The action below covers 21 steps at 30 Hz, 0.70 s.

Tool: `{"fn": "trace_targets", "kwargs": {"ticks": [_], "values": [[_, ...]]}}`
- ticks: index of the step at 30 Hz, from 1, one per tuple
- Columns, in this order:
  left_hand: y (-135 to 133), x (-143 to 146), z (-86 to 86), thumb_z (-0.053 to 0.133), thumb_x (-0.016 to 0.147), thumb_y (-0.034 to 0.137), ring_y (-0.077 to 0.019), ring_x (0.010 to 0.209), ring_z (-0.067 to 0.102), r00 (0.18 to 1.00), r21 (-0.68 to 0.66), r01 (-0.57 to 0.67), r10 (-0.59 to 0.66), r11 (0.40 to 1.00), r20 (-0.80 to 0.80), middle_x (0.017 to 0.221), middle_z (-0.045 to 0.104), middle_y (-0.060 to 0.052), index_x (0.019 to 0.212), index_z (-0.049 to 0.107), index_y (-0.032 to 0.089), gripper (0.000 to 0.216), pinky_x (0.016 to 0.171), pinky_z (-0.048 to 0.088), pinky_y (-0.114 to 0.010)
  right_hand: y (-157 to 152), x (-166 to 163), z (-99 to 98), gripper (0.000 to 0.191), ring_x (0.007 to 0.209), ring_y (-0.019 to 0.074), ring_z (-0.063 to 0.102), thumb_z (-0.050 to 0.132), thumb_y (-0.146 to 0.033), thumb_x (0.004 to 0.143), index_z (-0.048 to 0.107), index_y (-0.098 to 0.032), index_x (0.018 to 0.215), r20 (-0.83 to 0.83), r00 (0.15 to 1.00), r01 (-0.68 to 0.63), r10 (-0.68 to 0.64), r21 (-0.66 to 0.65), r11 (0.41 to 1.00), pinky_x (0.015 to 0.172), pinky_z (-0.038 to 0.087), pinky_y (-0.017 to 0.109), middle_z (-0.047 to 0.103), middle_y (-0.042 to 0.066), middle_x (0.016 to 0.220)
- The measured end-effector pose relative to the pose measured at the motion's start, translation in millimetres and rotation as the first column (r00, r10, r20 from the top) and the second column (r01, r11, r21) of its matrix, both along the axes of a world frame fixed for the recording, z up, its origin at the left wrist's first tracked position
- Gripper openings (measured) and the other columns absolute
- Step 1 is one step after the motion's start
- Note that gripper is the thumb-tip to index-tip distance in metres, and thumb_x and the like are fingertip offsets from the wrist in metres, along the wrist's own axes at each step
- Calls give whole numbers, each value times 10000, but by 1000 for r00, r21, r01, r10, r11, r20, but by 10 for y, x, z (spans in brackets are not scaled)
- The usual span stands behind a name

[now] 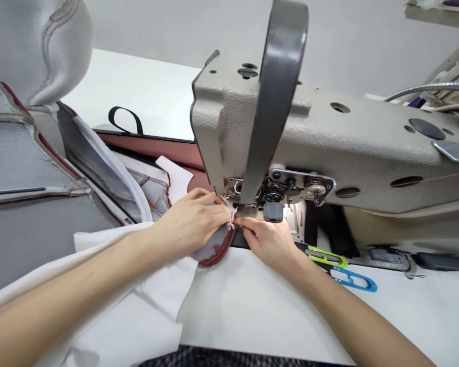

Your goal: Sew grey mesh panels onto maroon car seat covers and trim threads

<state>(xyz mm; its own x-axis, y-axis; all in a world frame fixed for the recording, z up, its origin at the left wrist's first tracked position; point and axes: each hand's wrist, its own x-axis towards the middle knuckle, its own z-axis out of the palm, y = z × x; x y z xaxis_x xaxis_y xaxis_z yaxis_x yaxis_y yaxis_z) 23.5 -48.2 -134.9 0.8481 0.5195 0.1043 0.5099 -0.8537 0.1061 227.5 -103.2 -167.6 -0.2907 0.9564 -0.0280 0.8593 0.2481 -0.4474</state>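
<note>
Just left of the needle area of the sewing machine [229, 117], my left hand [193, 219] is closed on a grey fabric piece [210, 247] with a dark red seam edge. Its fingertips press the edge close to the machine's foot. My right hand [270, 239] pinches the same red edge from the other side, fingertips almost meeting those of the left. The needle and presser foot are mostly hidden behind the machine head and my fingers. The fabric's curved red border hangs toward me over the white table.
A large grey and white sewn cover [26, 178] with red seams fills the left side. Green thread snips [329, 256] and blue thread snips [355, 279] lie right of my right hand. A black strap loop [126, 118] stands behind.
</note>
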Motion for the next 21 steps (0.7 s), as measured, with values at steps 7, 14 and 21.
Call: {"fn": "trace_targets", "kwargs": {"ticks": [7,14,21], "values": [[111,73,53,526,906,117,-198,820,593,997,12,-14,14,1000,-70,867,710,6,970,706,234,224,756,367,-352,18,13,-60,355,901,189,729,480,-174,934,722,-267,1176,10,998,59,-60,57,997,721,471,278,774,10,1039],[187,72,83,518,900,166,-225,826,590,996,58,42,-37,997,-85,880,708,-24,977,719,262,236,725,357,-343,9,32,-110,316,881,183,716,487,-172,925,736,-239,1107,-32,998,53,-48,153,987,720,448,263,774,27,1029],[287,38,249,474,875,139,-207,849,608,986,-162,137,-151,977,-72,840,691,-4,963,721,281,298,756,380,-311,29,17,-142,237,740,181,676,500,-209,917,727,-219,982,-10,989,146,-147,180,973,639,382,258,757,28,822]]}}
